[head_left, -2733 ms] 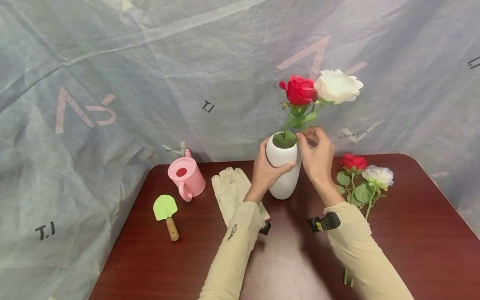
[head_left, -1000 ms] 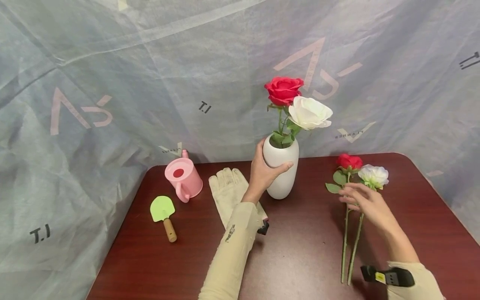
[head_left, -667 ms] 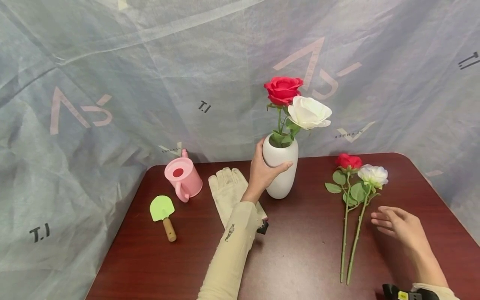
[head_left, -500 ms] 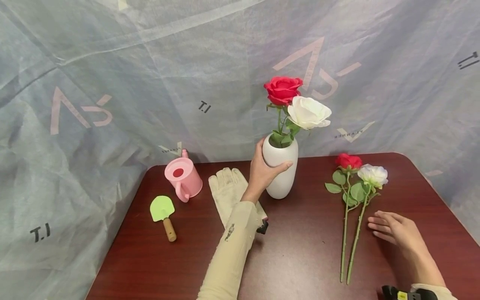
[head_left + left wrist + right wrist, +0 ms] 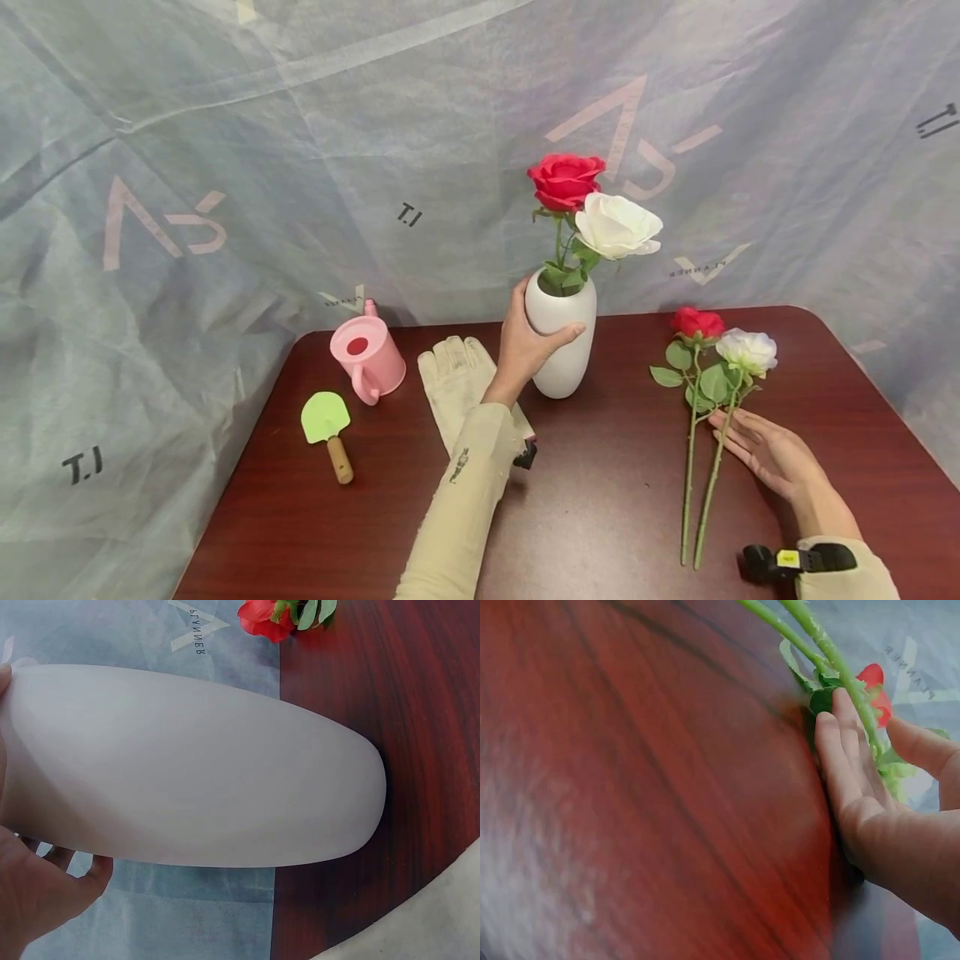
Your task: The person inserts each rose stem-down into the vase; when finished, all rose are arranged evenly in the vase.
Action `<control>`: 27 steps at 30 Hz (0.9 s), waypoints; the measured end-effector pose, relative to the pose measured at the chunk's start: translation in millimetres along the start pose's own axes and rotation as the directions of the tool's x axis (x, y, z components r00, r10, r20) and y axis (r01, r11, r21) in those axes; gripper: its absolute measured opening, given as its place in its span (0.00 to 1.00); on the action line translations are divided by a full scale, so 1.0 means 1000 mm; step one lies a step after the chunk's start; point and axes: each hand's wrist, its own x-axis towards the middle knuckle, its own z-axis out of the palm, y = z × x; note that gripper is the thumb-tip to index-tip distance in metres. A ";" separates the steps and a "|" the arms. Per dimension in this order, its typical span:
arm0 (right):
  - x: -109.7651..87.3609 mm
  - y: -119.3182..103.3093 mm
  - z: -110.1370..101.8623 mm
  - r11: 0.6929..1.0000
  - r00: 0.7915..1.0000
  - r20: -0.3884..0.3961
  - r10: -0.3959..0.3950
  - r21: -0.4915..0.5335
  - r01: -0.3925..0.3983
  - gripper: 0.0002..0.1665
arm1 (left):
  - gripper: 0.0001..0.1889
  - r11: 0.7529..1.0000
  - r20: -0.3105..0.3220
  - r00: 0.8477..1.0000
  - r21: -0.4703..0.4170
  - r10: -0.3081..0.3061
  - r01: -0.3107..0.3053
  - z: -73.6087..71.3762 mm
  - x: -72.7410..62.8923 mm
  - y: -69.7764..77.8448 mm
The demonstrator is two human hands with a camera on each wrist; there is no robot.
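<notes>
Right hand (image 5: 776, 458) just swung in from the side: half a second ago it hung beside the loose flowers, and now its fingers reach in under the stem of the loose white rose (image 5: 746, 352). They're pretty much straight, and the thumb stands off on the other side of the stem, so no real grip there. In the right wrist view the fingers look like they touch the stem, but can't tell for sure.

That rose lies on the right part of the table (image 5: 600, 517), next to the loose red rose (image 5: 697, 323), stems running toward the person and nearly side by side.

Left hand (image 5: 525, 350) hasn't budged: fingers wrapped round the upper part of the white vase (image 5: 564, 367), thumb across the front, solid hold. Vase looks upright on the table, with a tall red rose (image 5: 566, 181) and a big white rose (image 5: 618, 227) poking out the top, the white one leaning right.

Over on the left there's a cream glove (image 5: 457, 379) lying partly under the left forearm, then a pink watering can (image 5: 378, 358), and a green trowel (image 5: 326, 415) nearer the person. Grey sheet (image 5: 450, 125) hangs behind it all.
</notes>
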 end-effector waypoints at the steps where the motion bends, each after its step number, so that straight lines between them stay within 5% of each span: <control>1: 0.000 0.000 -0.001 1.000 1.000 0.002 -0.008 0.001 0.008 0.25 | 0.48 1.000 0.004 1.000 -0.001 0.003 -0.003 0.000 0.000 0.000; 9: -0.001 0.001 -0.002 0.999 1.000 0.003 -0.028 -0.043 0.028 0.26 | 0.48 1.000 -0.004 1.000 0.005 0.007 -0.007 0.001 0.001 -0.001; 27: -0.008 0.004 -0.008 0.988 0.989 0.130 -0.067 0.144 0.048 0.29 | 0.48 1.000 -0.006 1.000 0.019 0.003 -0.003 0.001 0.000 -0.002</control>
